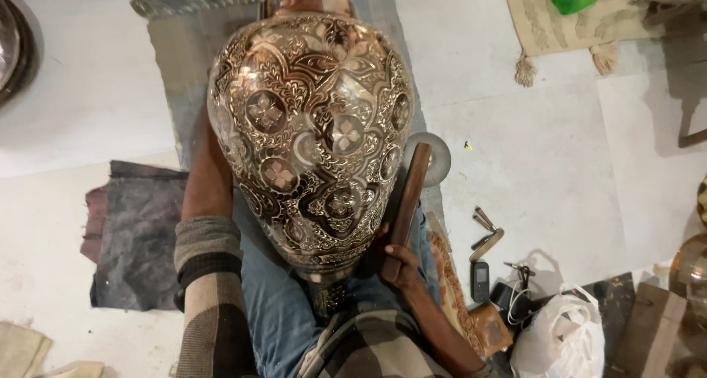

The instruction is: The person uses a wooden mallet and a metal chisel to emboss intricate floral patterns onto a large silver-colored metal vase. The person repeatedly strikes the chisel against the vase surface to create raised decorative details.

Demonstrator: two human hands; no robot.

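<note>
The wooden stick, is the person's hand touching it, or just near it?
Touching. The head view shows the right hand wrapped around the lower end of the wooden stick, fingers closed on it with no gap, beside the big engraved metal vase.

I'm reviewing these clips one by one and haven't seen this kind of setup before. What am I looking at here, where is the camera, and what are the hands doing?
There is no machine here: a person works with bare hands, and the single camera sits on their head, looking down at their lap and the floor. A large engraved metal vase lies across their legs, filling most of the view. The right hand has its grip closed on a wooden stick held against the vase's side. The left hand is hidden behind the vase; only the left forearm and striped sleeve show. On the floor to the right lie a white plastic bag, a small dark phone and some small metal tools. A dark cloth lies to the left.
</note>
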